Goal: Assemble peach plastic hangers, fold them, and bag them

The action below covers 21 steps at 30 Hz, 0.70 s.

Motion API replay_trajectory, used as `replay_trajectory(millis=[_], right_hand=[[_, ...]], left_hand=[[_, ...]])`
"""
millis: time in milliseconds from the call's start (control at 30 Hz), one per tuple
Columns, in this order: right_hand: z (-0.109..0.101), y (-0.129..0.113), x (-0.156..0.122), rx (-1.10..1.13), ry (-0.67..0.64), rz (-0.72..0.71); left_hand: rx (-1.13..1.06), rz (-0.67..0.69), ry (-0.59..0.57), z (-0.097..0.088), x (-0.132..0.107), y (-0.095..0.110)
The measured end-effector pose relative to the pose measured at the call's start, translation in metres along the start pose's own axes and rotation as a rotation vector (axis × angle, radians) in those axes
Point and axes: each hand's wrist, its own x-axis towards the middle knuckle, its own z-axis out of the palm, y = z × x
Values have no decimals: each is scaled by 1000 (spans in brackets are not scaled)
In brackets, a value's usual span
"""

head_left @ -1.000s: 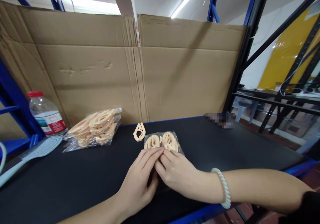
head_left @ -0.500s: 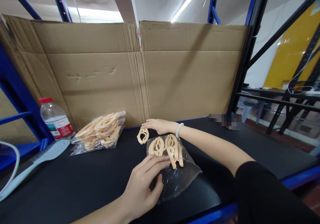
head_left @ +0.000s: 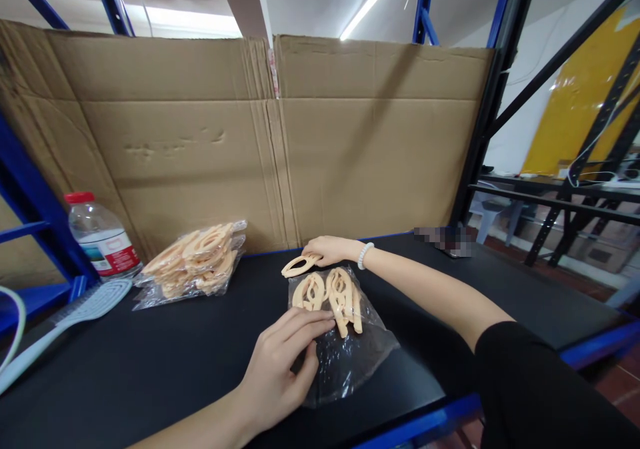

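Observation:
A clear plastic bag (head_left: 350, 352) lies on the black shelf surface with several peach hair clips (head_left: 334, 294) in its far end. My left hand (head_left: 283, 365) rests on the bag's near left edge, fingers extended and pressing it down. My right hand (head_left: 330, 249), with a white bead bracelet at the wrist, is stretched out beyond the bag. Its fingers pinch a single loose peach clip (head_left: 299, 265), lifted and tilted just above the surface.
A stack of bagged peach clips (head_left: 193, 261) lies at the back left. Beside it stand a water bottle (head_left: 97, 239) with a red cap and a pale blue hairbrush (head_left: 60, 322). A cardboard sheet (head_left: 260, 142) walls the back. Blue shelf posts frame the sides.
My right hand left the bag, reached to the loose clip at the back and picked it up. The left hand stayed on the bag, which has spread out.

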Motion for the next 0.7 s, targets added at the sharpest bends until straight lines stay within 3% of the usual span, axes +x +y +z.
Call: replay_trajectory(millis=[100, 200, 333, 400, 500, 567, 700], right_hand=[[-13, -1, -31, 10, 111, 87], [-39, -18, -72, 3, 269, 192], [-80, -79, -132, 31, 689, 219], [-96, -121, -157, -1, 807, 215], [-103, -179, -179, -29, 690, 50], [-96, -201, -179, -149, 571, -105], [-65, -199, -151, -362, 457, -272]], left_hand=[[2, 13, 9, 1, -1, -1], [-4, 15, 17, 2, -2, -1], [-7, -3, 27, 3, -3, -1], [-2, -9, 27, 4, -3, -1], [4, -7, 33, 4, -2, -1], [7, -6, 45, 4, -1, -1], [14, -18, 58, 3, -2, 0]])
